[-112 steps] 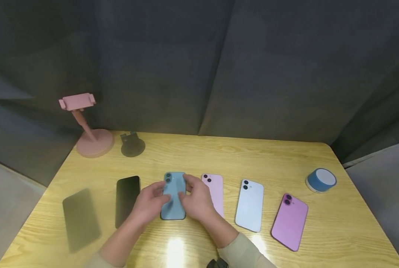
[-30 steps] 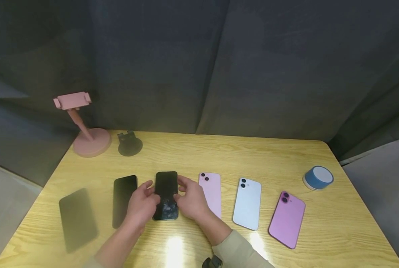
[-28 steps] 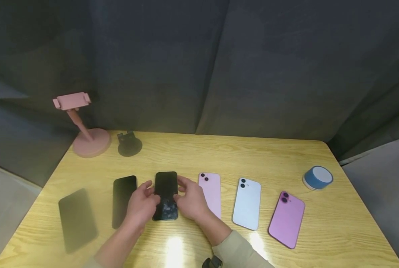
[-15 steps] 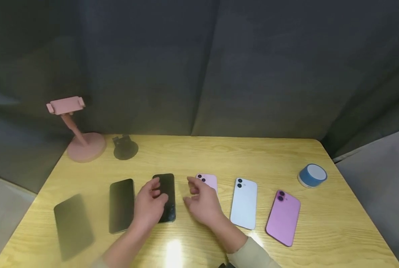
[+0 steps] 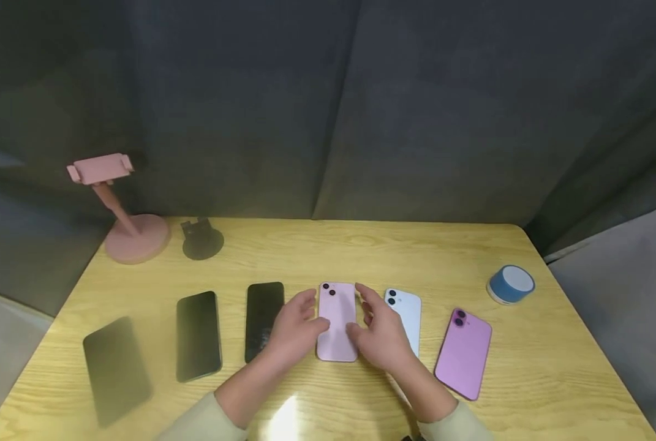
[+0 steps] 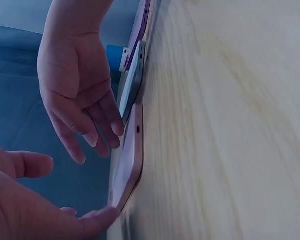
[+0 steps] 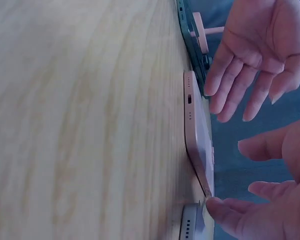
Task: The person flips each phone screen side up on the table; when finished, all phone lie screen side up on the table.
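In the head view a light pink phone (image 5: 337, 327) lies back up on the table, two camera lenses at its upper left. My left hand (image 5: 296, 327) is at its left edge, thumb close over the back. At its right edge is my right hand (image 5: 384, 335), fingers loosely bent. The left wrist view has a left fingertip right at the phone's side edge; in the right wrist view a right fingertip is at the opposite edge. The phone lies flat, pinched by neither hand. A phone (image 5: 263, 318) lies dark screen up beside my left hand.
A white phone (image 5: 409, 312) lies partly behind my right hand, a purple phone (image 5: 464, 355) farther right. Two more phones lie screen up at left, including a dark phone (image 5: 198, 337). A pink phone stand (image 5: 137, 239), small black stand (image 5: 203, 239) and blue round speaker (image 5: 511, 285) stand farther back.
The blue-backed phone was turned over, so its dark screen faces up. Both hands let go of it and moved right to the light pink phone. The head view shifted slightly.
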`<state>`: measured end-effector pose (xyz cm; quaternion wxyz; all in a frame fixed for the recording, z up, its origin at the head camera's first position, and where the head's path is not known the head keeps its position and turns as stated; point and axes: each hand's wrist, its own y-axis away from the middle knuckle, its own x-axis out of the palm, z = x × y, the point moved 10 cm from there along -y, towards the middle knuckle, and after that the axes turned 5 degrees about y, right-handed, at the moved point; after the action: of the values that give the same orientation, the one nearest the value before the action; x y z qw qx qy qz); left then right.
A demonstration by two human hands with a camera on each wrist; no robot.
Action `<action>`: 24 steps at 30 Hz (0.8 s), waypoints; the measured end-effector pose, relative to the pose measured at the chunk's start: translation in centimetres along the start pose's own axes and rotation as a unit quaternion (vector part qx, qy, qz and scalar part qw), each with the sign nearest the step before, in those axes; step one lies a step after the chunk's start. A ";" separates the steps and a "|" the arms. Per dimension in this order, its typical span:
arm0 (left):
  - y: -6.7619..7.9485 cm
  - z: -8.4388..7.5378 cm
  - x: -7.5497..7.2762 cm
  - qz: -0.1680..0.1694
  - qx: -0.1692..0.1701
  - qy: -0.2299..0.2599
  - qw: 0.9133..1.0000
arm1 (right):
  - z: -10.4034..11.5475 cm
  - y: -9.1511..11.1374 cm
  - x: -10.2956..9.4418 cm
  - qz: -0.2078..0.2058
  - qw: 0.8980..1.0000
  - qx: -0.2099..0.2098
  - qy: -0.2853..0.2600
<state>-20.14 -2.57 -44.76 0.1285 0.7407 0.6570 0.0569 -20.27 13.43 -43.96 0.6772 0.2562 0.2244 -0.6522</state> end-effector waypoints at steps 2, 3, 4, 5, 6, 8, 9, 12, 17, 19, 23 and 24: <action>-0.3 0.4 0.3 -0.010 -0.014 0.014 1.000 | -0.1 -0.1 0.2 0.011 1.000 0.004 -0.013; -0.4 0.5 0.5 -0.014 -0.020 0.025 0.999 | -0.1 -0.1 0.3 0.017 1.000 0.006 -0.026; -0.5 0.6 0.7 -0.017 -0.023 0.037 0.999 | -0.1 -0.2 0.5 0.021 0.999 0.008 -0.040; -0.6 0.7 0.9 -0.020 -0.027 0.049 0.998 | -0.1 -0.2 0.6 0.024 0.998 0.011 -0.054; -0.7 0.8 1.0 -0.023 -0.030 0.059 0.998 | -0.1 -0.3 0.6 0.025 0.997 0.014 -0.070; -0.8 0.9 1.2 -0.028 -0.031 0.075 0.996 | -0.3 -0.4 0.6 0.023 0.994 0.026 -0.107; -0.9 1.0 1.3 -0.031 -0.032 0.078 0.996 | -0.4 -0.5 0.6 0.019 0.992 0.034 -0.121; -0.9 1.1 1.2 -0.041 -0.034 0.081 0.995 | -0.8 -0.8 0.4 0.007 0.985 0.059 -0.160; -0.8 1.0 1.0 -0.050 -0.032 0.084 0.995 | -1.4 -1.1 0.4 0.000 0.972 0.089 -0.218; -0.8 1.0 0.9 -0.053 -0.034 0.086 0.994 | -1.6 -1.2 0.5 0.000 0.966 0.096 -0.240; -0.8 1.1 0.7 -0.054 -0.041 0.086 0.994 | -2.1 -1.1 0.8 0.003 0.952 0.115 -0.283; -0.7 1.1 0.7 -0.053 -0.043 0.086 0.994 | -2.2 -1.1 0.9 0.005 0.947 0.124 -0.295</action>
<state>-20.47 -1.89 -46.12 0.1063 0.6906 0.7011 0.1421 -21.24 14.15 -46.25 0.6795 0.1352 -0.0690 -0.7178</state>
